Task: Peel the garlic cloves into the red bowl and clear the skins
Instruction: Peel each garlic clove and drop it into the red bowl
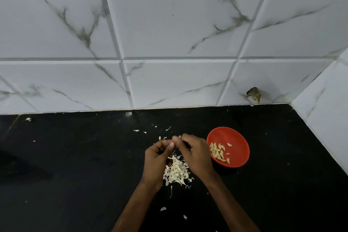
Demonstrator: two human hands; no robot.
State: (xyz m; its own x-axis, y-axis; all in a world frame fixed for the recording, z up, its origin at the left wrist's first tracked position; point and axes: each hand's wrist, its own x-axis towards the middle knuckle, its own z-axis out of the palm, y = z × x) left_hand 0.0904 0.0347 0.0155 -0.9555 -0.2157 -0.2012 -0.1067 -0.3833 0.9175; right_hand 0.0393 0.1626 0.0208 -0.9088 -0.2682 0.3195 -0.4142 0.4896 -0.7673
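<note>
Two stray skins [163,208] are left nearest on the worktop [75,175]; beyond, a heap of skins [176,172] is kept under the hands so peelings drop together. What is judged a clove, mostly hidden, is pinched by the left grip [158,156] and right grip [195,153]. Peeled cloves [218,152] are gathered in the red bowl [239,143], set close by the right.

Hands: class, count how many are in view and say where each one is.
2. The left hand is left of the pile of pale garlic skins; the right hand is between that pile and the round red bowl. Their fingertips meet, apparently pinching a garlic clove.
</note>
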